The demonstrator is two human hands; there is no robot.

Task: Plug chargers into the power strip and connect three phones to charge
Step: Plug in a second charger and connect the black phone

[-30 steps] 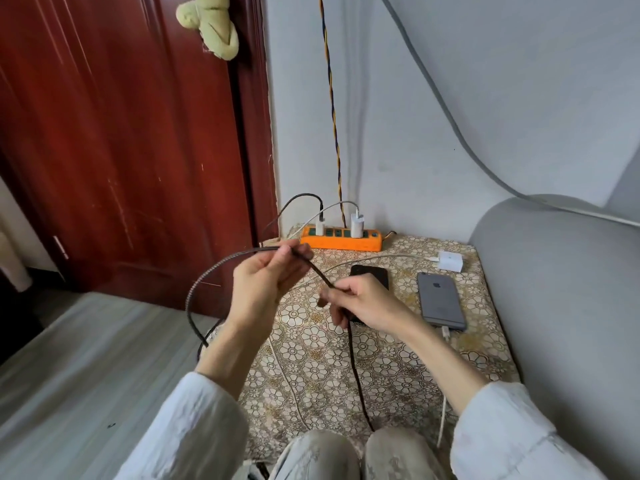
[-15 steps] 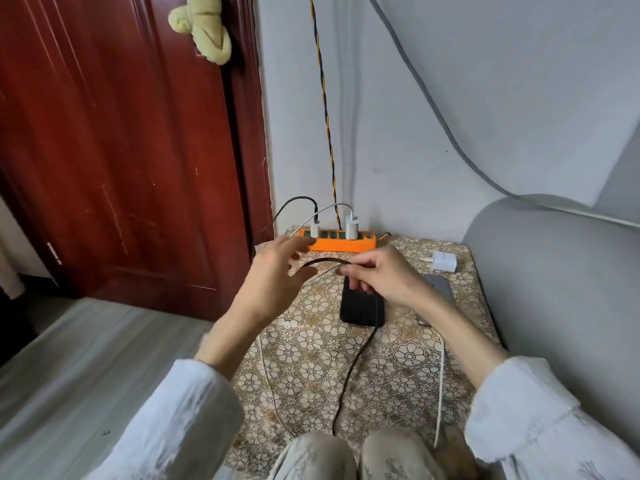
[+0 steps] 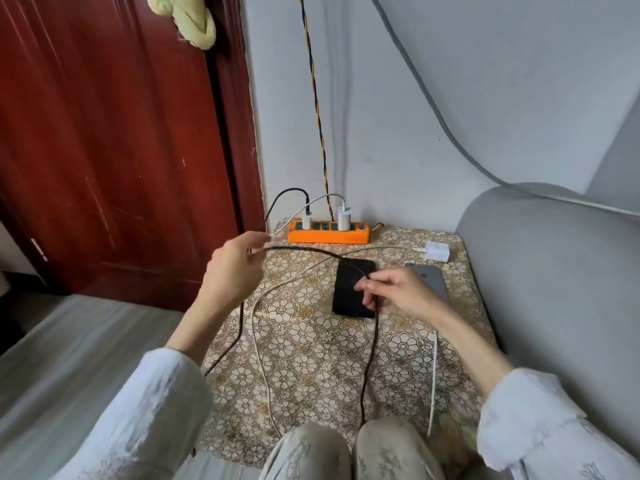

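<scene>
An orange power strip [image 3: 327, 237] lies at the table's back edge by the wall, with two white chargers [image 3: 307, 221] [image 3: 344, 218] plugged in. A third white charger [image 3: 437, 251] lies loose to its right. A black phone [image 3: 348, 292] lies flat mid-table; a grey phone [image 3: 431, 275] beside it is partly covered by my right hand. My left hand [image 3: 232, 271] loosely holds a black cable [image 3: 304, 250] above the table's left edge. My right hand [image 3: 398, 292] pinches the same cable over the black phone's right side.
A white cable [image 3: 258, 341] loops across the patterned tablecloth [image 3: 311, 368], and another white cable [image 3: 433, 375] runs down from the grey phone. A red door [image 3: 104, 133] stands left, a grey sofa arm [image 3: 554, 289] right. My knees [image 3: 346, 448] are at the front.
Both hands have come down from in front of me to the table and moved apart. The right hand with the cable now sits over the black phone.
</scene>
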